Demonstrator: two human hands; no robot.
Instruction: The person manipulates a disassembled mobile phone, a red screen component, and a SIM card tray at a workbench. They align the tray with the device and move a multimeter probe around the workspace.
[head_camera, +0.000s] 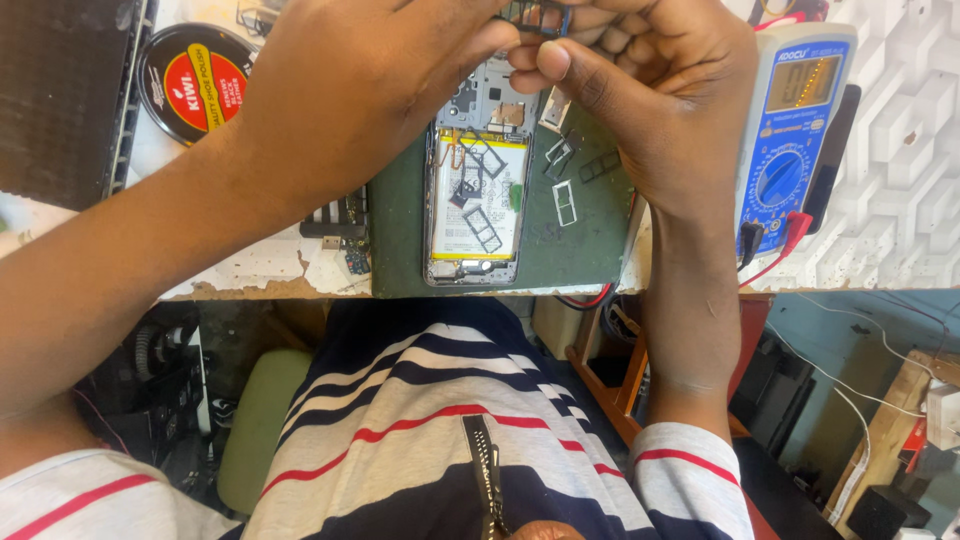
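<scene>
From the head camera I see the opened phone (478, 190) lying back-off on the green mat (400, 240). Above it, my left hand (350, 80) and right hand (650, 90) pinch one small card tray (535, 15). More trays (565, 200) wait beside the phone, so I think sorting is only partly done.

Round black shoe-polish tin (195, 80) at far left of the bench; its lid label is red with a yellow band. White rectangular battery label (478, 195), yellow-edged, inside the opened phone at centre. Small amber rectangular screen (802, 82) tops the blue-and-white multimeter (785, 150) at right.
</scene>
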